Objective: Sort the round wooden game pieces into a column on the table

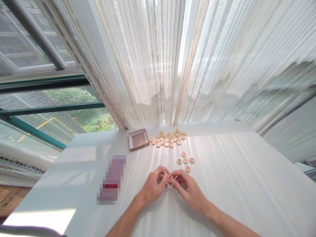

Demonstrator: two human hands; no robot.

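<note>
Both hands meet near the middle of the white table (234, 184). My left hand (153, 186) and my right hand (188, 189) pinch one round wooden game piece (170, 178) between their fingertips; it bears a red mark and faces up. Just beyond the hands lie several more wooden pieces (185, 160) with marks showing. Farther back a larger group of plain-looking wooden pieces (168, 138) is spread out. A small square box (138, 139) with a dark rim stands to the left of that group.
A blurred purple and red flat object (112, 179) lies on the table left of my left hand. White striped curtains (177, 65) hang right behind the table's far edge. A window (49, 108) is at the left.
</note>
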